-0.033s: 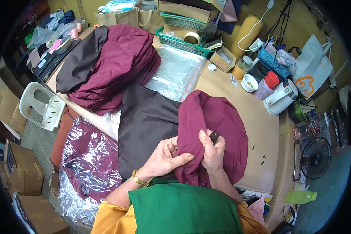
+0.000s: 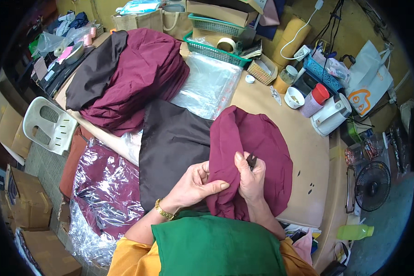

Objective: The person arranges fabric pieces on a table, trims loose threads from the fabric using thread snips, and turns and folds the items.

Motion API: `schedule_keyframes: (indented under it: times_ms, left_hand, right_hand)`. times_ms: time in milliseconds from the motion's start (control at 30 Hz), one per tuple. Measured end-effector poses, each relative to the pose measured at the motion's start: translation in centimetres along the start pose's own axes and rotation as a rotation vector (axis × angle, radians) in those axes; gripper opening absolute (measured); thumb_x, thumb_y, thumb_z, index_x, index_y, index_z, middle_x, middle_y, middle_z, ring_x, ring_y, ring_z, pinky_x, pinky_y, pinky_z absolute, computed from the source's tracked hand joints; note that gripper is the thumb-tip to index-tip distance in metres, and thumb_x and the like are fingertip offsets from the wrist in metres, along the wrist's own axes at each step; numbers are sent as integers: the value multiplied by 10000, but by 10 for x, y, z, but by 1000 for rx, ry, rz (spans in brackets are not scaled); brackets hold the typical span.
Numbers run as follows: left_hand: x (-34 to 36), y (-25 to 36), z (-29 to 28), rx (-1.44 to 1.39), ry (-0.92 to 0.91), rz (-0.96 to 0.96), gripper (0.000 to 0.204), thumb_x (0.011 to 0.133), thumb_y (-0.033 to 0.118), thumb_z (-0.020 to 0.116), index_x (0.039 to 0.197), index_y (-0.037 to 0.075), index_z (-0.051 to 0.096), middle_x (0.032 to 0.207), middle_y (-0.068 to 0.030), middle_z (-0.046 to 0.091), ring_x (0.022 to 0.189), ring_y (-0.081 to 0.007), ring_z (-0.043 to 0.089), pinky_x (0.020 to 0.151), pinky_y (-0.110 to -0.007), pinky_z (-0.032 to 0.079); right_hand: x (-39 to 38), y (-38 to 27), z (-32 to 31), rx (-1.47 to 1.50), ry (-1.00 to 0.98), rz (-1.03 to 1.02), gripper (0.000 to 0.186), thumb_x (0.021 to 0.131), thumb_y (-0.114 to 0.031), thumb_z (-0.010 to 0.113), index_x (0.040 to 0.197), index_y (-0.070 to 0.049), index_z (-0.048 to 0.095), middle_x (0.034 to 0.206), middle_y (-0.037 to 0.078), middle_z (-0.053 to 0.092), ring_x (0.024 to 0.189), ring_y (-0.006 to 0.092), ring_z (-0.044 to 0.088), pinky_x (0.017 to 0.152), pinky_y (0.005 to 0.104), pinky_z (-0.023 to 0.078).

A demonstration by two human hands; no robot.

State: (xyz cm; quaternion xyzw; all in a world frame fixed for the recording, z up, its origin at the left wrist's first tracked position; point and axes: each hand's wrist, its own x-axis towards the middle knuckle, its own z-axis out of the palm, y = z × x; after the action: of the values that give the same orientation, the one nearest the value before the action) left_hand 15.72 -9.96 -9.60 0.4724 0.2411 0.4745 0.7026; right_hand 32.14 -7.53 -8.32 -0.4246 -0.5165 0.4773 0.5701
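Note:
A maroon cloth [image 2: 267, 138] with a black fabric part [image 2: 177, 138] lies across the table in front of me. My left hand [image 2: 195, 186] pinches a fold of the maroon cloth between thumb and curled fingers. Just to its right, my right hand [image 2: 250, 179] is closed, its thumb up against the same cloth. Out of that fist pokes a small dark tool with a forked tip [image 2: 251, 160], apparently thread snips; most of it is hidden by the fingers. The part of the cloth under both hands cannot be seen.
A heap of maroon and black cloth [image 2: 142, 78] stands at the far left, beside clear plastic bags [image 2: 209, 85]. Plastic-wrapped maroon cloth [image 2: 108, 184] lies left of me. Green baskets [image 2: 216, 48] stand behind; a white bowl [image 2: 294, 98] and white kettle [image 2: 331, 115] sit at the right.

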Motion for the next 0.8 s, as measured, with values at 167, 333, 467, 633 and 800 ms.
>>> schedule_keyframes:
  times_ms: [167,333,467,633,800]
  left_hand:
    - [8,-17,-1,-43,242,-4,245,1034,235,514,990,15,613,909,55,610,807,-15,505,744,-191,440]
    - [9,-32,1,204,381,110,387,1060,313,446,841,19,572,782,76,541,724,-12,433,656,-199,409]
    - [11,-24,8,222,407,92,420,1061,328,438,817,12,565,760,76,531,710,-13,431,653,-203,412]
    - [11,-28,-4,64,268,139,122,995,148,585,1024,31,567,800,66,538,745,-26,504,706,-198,428]
    - [-16,-5,-83,1133,785,375,345,872,121,693,1154,1,536,999,-122,596,904,-212,580,827,-337,475]
  right_hand:
    - [0,8,-5,-246,-100,-3,387,1005,-207,576,663,-74,452,641,-79,390,609,21,331,531,244,258]
    - [-4,19,0,-71,4,-8,393,1008,-205,571,654,-91,446,642,-78,399,606,22,329,532,244,255]
    - [-3,21,-2,-26,-25,22,384,1004,-196,575,656,-93,450,647,-78,404,608,24,332,535,244,259]
    - [7,14,-13,-139,-21,19,362,993,-221,593,680,-71,489,660,-71,426,629,43,366,548,253,301]
    - [67,-15,-208,-1063,473,-72,278,972,-241,554,1066,14,615,997,138,674,879,255,617,838,374,471]
